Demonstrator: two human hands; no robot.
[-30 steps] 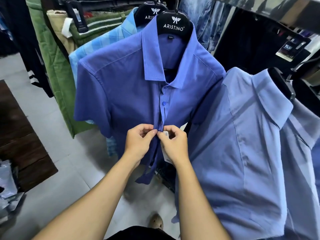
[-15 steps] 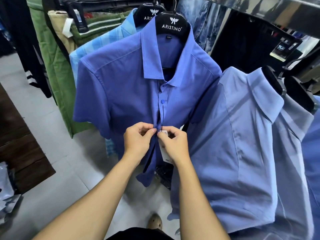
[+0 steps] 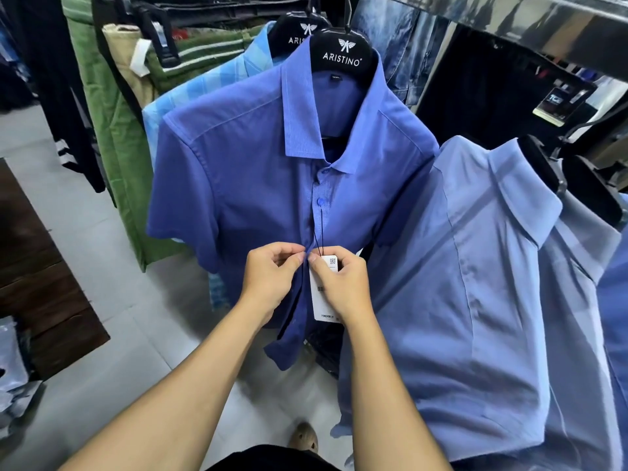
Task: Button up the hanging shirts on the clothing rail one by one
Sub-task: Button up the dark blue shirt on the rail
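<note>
— Where does the shirt hang?
— Right of a checked shirt [image 3: 190,96]: a royal-blue short-sleeved shirt [image 3: 238,185] on a black ARISTINO hanger [image 3: 341,56], chest button [image 3: 320,201] fastened, lower front gaping.
— Your hands?
— My left hand [image 3: 268,280] pinches one placket edge, my right hand [image 3: 343,287] the other, against the white price tag [image 3: 323,300]. A paler blue shirt [image 3: 475,283] hangs rightward.

At 9 o'clock I logged a dark wooden platform [image 3: 40,266] on the grey tiled floor [image 3: 119,351]. At 8 o'clock, clear plastic packets [image 3: 13,379] lay just beside it. At 10 o'clock hung green trousers [image 3: 112,137], with a beige garment [image 3: 119,56] beside them at 11 and a black striped garment [image 3: 64,154] further left. At 1 o'clock I noted faded denim [image 3: 404,45]; at 2 o'clock, a black swing tag [image 3: 554,105].
</note>
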